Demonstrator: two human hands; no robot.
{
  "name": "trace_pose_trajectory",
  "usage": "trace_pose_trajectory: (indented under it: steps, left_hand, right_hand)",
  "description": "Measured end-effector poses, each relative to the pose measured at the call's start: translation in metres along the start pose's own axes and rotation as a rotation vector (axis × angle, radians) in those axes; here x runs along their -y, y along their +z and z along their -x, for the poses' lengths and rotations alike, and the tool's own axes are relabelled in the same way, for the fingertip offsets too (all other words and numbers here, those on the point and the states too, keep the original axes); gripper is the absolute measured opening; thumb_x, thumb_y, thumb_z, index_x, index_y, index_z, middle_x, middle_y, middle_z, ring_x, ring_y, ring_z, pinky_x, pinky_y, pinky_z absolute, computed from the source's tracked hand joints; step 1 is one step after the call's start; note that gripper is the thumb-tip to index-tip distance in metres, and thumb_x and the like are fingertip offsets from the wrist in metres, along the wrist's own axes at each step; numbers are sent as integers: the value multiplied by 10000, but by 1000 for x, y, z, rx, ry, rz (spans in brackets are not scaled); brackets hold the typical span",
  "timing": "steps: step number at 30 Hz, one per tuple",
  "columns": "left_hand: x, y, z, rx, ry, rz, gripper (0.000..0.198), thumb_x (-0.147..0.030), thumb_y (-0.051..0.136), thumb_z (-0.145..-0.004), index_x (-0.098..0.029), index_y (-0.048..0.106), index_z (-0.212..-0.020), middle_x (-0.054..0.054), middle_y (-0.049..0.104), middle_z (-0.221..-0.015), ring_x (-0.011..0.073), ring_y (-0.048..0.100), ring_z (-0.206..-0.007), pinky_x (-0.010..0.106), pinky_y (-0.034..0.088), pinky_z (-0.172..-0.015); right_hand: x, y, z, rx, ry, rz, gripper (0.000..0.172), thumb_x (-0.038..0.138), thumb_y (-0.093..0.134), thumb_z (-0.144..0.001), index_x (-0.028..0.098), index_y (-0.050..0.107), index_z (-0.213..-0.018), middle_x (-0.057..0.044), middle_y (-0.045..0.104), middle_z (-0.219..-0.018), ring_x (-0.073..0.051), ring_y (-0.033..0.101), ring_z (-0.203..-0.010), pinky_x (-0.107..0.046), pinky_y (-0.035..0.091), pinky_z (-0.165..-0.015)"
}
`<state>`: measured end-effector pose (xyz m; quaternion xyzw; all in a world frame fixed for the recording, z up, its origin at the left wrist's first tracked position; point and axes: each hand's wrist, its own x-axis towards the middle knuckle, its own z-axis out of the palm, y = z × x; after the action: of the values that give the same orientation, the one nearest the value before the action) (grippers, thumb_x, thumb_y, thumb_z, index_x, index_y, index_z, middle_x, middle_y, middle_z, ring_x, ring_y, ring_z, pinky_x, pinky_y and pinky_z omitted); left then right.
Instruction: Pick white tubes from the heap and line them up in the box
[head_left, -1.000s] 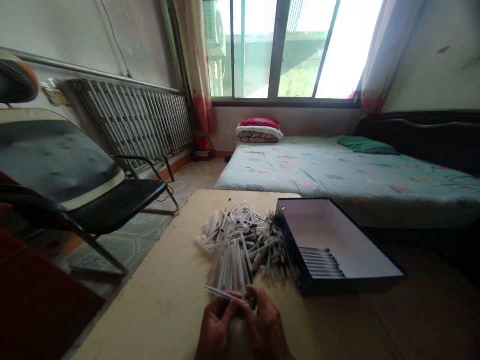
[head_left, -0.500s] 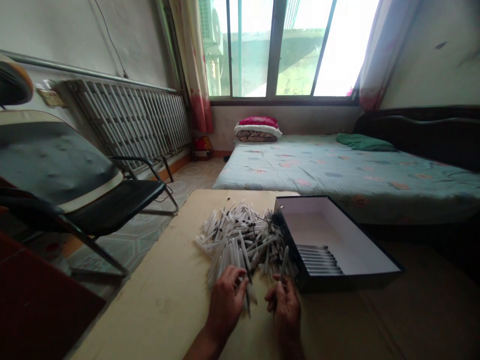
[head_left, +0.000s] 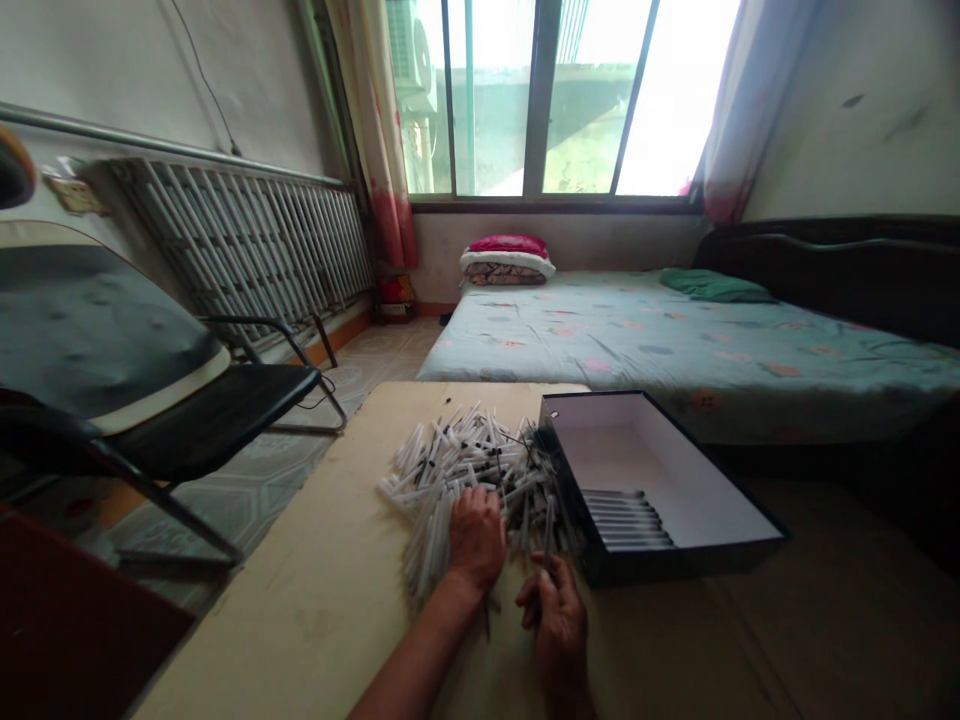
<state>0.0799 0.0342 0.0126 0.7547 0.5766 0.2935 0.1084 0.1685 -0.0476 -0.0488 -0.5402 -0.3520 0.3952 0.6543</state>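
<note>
A heap of several white pens (head_left: 457,462) with dark tips lies on the pale tabletop (head_left: 330,600). My left hand (head_left: 474,535) rests palm down on the near part of the heap, fingers curled over the pens. My right hand (head_left: 553,612) sits just to the right, pinched round one thin dark-tipped pen (head_left: 548,530) that stands nearly upright. To the right stands an open dark box (head_left: 742,552) with a white inside. A short row of pens (head_left: 626,508) lies along its near left wall.
A black folding chair (head_left: 187,420) stands left of the table. A radiator (head_left: 247,235) lines the left wall. Beyond the table is a bed (head_left: 675,350) with a light blue sheet, and a window behind it.
My left hand has reached forward from the table's near edge onto the pen heap. My right hand has kept its pen and stayed by the box's near corner. The camera swung slightly right.
</note>
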Motion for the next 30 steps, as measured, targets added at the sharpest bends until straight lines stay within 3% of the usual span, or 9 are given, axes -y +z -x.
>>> trace_pose_trajectory:
  steps: [3, 8, 12, 15, 17, 19, 30]
  left_hand:
    - [5, -8, 3, -18, -26, 109, 83, -121, 548, -728, -197, 580, -724, 61, 593, -816, 253, 515, -865, 393, 368, -796]
    - [14, -24, 14, -52, -132, 368, 73, -257, 535, -788, -202, 569, -755, 33, 608, -738, 207, 569, -721, 339, 426, -697]
    - [19, -31, 25, -53, -221, 599, 235, -353, 498, -823, -166, 579, -940, 31, 633, -720, 175, 609, -677, 285, 469, -612]
    - [22, -34, 30, -58, -419, 985, 319, -355, 582, -777, -150, 589, -1021, 24, 643, -732, 138, 611, -663, 243, 482, -597]
    - [24, -36, 33, -87, -610, 1307, 344, -319, 694, -689, -165, 609, -984, 11, 647, -758, 107, 604, -659, 214, 482, -616]
    - [25, -38, 35, -121, -721, 1473, 354, -278, 759, -625, -173, 620, -934, 1, 649, -763, 84, 593, -639, 189, 478, -609]
    - [24, -33, 46, -161, -672, 1429, 317, -295, 744, -656, -148, 623, -910, 18, 648, -773, 106, 601, -656, 222, 481, -626]
  right_hand:
    - [-1, -1, 1, 21, -6, 15, 366, 477, 431, -854, 154, 503, -1011, 42, 545, -556, -93, 413, -413, -193, 345, -411]
    - [4, -2, 5, 68, -47, 93, 254, 395, 415, -869, 174, 537, -900, 56, 487, -539, -96, 405, -419, -189, 325, -405]
    - [15, 2, 12, 75, -233, 297, 245, 366, 433, -881, 184, 596, -860, 8, 578, -631, -137, 558, -560, -208, 433, -529]
    - [17, 7, 18, 99, -393, 393, 246, 337, 431, -894, 191, 630, -904, -25, 650, -693, -152, 617, -580, -213, 463, -558]
    - [14, 9, 21, 158, -498, 464, 232, 298, 435, -896, 185, 637, -919, -40, 670, -696, -152, 628, -544, -209, 462, -537]
    - [11, 9, 23, 231, -568, 526, 217, 259, 434, -896, 176, 635, -908, -44, 668, -677, -149, 631, -519, -204, 457, -525]
    - [12, 9, 23, 285, -601, 647, 255, 243, 370, -926, 173, 611, -884, -36, 649, -652, -137, 630, -507, -198, 440, -520]
